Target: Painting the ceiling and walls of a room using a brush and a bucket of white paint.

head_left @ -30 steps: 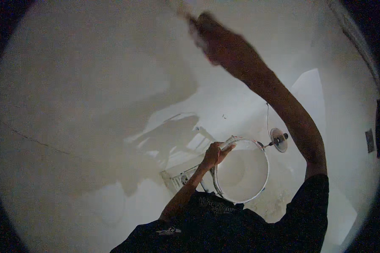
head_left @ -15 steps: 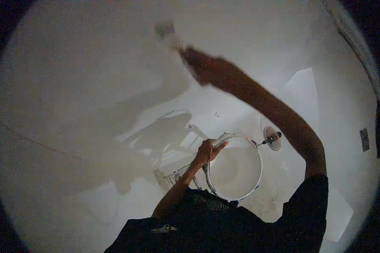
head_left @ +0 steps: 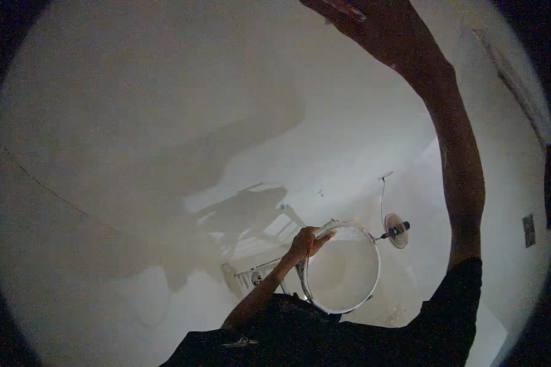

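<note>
My left hand (head_left: 306,243) is closed on the near-left rim of a round white bucket (head_left: 341,274), low in the middle of the view, whose inside is pale. Beside it, partly behind my forearm, is a pale metal frame like a ladder (head_left: 249,276). My right hand (head_left: 338,13) is raised to the top edge over the pale, plastered surface (head_left: 165,92); its fingers are cut off or in shadow, and I cannot make out what, if anything, it holds. My right arm runs down the right side.
Right of the bucket is a round fixture (head_left: 397,230) with a dark centre and a thin wire. A small dark rectangle (head_left: 528,230) is on the right wall, near a pale ridge (head_left: 508,82). A thin crack (head_left: 55,196) crosses the surface at left, among broad shadows.
My right hand dipped down-left with a blurred brush-like thing, then rose right to the top edge, where that thing no longer shows. My left hand and the bucket sit lower in view.
</note>
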The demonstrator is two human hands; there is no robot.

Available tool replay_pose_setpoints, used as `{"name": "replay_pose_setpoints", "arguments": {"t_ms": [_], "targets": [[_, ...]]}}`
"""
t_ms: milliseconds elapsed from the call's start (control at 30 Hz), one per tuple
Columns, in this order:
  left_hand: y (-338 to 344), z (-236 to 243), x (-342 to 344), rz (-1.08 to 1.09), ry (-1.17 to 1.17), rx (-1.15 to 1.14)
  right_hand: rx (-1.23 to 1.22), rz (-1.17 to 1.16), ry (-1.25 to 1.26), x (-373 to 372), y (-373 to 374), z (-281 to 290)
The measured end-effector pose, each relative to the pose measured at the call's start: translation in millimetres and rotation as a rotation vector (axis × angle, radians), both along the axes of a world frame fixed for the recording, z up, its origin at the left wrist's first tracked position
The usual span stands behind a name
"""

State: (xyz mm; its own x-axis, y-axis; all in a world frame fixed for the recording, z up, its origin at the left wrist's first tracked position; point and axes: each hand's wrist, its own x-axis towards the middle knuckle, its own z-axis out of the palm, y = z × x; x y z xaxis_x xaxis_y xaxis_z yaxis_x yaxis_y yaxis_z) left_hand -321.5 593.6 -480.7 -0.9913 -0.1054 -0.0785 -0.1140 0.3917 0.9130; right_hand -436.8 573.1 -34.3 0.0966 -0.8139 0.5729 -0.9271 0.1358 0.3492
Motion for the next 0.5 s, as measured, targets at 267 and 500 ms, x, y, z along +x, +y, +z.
{"name": "replay_pose_setpoints", "arguments": {"t_ms": [267,500], "targets": [[0,-47,-5,0.139,0.078,-0.131,0.770,-0.281,-0.531,21,2,-108],[1,-19,-2,0.041,0.020,-0.029,0.270,-0.037,-0.057,-42,15,-57]]}}
